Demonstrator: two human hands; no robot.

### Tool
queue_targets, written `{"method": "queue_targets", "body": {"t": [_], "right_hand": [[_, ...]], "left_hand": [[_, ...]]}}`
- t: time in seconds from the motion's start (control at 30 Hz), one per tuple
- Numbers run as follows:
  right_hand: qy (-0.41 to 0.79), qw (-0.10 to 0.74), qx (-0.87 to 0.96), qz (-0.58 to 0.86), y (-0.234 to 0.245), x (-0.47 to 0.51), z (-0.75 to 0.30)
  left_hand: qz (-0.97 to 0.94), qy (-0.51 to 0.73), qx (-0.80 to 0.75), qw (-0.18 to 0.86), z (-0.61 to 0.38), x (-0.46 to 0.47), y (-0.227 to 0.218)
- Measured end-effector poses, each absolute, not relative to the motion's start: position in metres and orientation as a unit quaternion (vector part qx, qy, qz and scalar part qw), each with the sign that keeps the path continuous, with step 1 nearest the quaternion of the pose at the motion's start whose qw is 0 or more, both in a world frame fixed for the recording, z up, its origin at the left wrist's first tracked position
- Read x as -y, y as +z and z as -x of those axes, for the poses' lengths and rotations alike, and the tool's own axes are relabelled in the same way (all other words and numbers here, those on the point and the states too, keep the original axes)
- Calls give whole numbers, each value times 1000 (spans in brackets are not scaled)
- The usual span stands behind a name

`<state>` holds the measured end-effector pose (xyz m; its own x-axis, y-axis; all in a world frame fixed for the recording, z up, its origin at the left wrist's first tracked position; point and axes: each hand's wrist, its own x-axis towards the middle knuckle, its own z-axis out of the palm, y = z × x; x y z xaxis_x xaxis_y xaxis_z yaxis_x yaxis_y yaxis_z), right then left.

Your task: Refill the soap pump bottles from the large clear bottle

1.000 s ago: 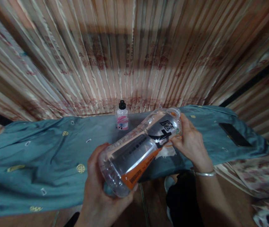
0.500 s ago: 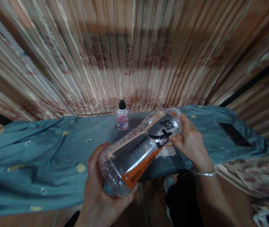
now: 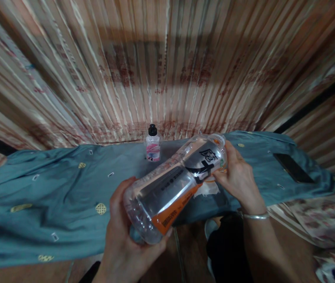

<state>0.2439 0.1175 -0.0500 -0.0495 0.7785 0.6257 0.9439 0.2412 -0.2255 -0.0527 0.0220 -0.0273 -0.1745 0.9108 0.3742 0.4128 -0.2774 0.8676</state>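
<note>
A large clear plastic bottle with a silver, black and orange label lies slanted between my two hands, above the table. My left hand is wrapped round its lower end, at the near left. At the other end, my right hand grips the bottle near its neck, which points to the far right. A silver bangle circles my right wrist. Behind the big bottle, a small clear bottle with a black cap and pink label stands upright. Something white, partly hidden by the big bottle, lies on the table.
A blue-green patterned cloth covers the long narrow table. On its right side lies a dark phone. Striped curtains hang right behind the table. Below its near edge I see my legs and the tiled floor.
Almost nothing differs. Both hands keep the same hold on the large bottle, and the view has shifted only very slightly.
</note>
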Motion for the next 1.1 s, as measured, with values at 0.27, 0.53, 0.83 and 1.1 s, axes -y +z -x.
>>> {"method": "queue_targets", "body": {"t": [0.27,0.53,0.83,1.1], "right_hand": [[-126,337,711,605,-50,-117,-243],[-124,334,710,607,-48,-117,-242],[-122,341,713,600,-50,-118,-244],[-122,339,713,602,-51,-118,-245]], "left_hand": [[-651,496,-539,201,56,-21,-26],[-656,490,-536,204,58,-22,-26],[-592,530,-561,233,49,-18,-23],[-615,518,-553,217,52,-19,-26]]}}
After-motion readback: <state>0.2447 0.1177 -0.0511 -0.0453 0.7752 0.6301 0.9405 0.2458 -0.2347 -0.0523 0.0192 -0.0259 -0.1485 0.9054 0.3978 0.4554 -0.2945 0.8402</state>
